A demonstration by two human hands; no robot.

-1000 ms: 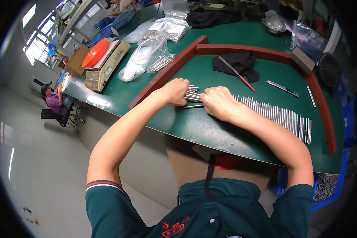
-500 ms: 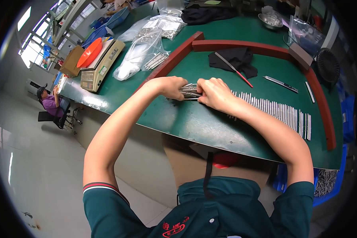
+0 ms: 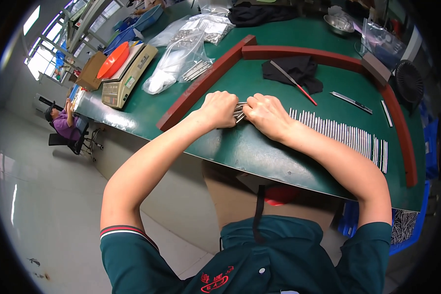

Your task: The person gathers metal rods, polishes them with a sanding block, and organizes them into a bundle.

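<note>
A bundle of thin metal rods (image 3: 239,112) is gripped from both ends, just above the green table. My left hand (image 3: 220,109) is closed round its left end, the fingers curled over. Round the other end my right hand (image 3: 263,112) is closed too, knuckles up. Only a short stretch of the bundle shows between the hands. Beside my right hand, a long row of similar metal rods (image 3: 345,133) lies side by side on the table, running to the right under my forearm's far side.
Red wooden bars (image 3: 304,53) frame the work area. Inside lie a black cloth (image 3: 296,73), a red-handled tool (image 3: 299,87), a utility knife (image 3: 350,102) and a single rod (image 3: 386,113). A scale (image 3: 127,81) with an orange bowl (image 3: 113,60) and bagged rods (image 3: 196,71) stand left.
My hands have come closer together on the bundle. The left one has moved right and turned knuckles up, so less of the rods shows between them.
</note>
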